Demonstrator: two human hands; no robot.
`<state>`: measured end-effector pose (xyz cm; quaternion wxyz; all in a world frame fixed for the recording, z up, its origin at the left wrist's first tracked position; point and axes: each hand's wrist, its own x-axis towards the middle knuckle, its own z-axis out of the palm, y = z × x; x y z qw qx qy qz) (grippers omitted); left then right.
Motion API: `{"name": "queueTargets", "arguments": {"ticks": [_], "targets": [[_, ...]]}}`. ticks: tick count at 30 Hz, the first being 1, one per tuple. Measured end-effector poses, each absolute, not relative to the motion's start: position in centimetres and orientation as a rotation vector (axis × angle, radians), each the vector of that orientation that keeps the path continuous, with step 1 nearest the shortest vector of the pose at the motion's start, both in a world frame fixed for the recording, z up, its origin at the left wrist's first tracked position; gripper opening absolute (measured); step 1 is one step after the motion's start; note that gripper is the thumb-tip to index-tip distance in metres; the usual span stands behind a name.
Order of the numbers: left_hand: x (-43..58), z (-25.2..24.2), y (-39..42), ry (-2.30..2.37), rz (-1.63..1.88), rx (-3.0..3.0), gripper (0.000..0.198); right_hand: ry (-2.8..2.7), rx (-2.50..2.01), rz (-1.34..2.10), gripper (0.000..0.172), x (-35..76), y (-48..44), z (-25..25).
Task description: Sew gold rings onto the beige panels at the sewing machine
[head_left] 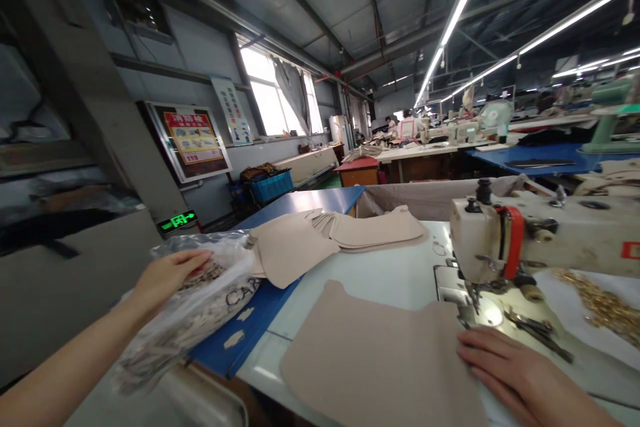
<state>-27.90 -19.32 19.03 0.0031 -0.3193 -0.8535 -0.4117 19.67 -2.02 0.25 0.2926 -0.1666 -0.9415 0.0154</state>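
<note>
My left hand (pixel 173 275) reaches into the mouth of a clear plastic bag (pixel 200 320) of small pale pieces. Its fingers are drawn together among them; whatever they pinch is hidden. My right hand (pixel 515 363) lies flat, fingers stretched, at the right edge of a beige cut panel (pixel 375 353). That panel rests on the pale sewing table (pixel 385 273), its upper right corner close to the needle area of a sewing machine (pixel 550 233). Behind it, beige panels (pixel 295 247) lie fanned out in a stack. Beside my right hand are dark-handled snips (pixel 537 330).
Gold-coloured metal hardware (pixel 595 297) lies on white sheeting at the right. A blue board (pixel 235 337) with two pale scraps sits under the bag. Further back are a blue crate (pixel 273 185), other worktables and a distant person (pixel 391 125).
</note>
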Motion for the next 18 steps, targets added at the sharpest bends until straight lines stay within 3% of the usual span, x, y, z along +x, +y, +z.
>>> {"name": "queueTargets", "arguments": {"ticks": [3, 7, 12, 18], "targets": [[-22.6, 18.0, -16.3, -2.761, -1.114, -1.230, 0.036, -2.564, -0.536, 0.185, 0.029, 19.5, -2.6, 1.0], [-15.1, 12.7, -11.3, -2.941, -1.127, -1.694, 0.048, -2.613, -0.557, 0.290, 0.030, 19.4, -2.4, 1.5], [-8.5, 5.3, -4.8, -2.856, -1.263, -2.147, 0.039, -2.640, -0.556, 0.191, 0.032, 19.6, -1.4, 1.0], [-6.2, 4.0, -1.0, -2.678, -1.003, -2.168, 0.034, -2.682, -0.509, 0.005, 0.031, 19.5, -0.7, 0.6]]}}
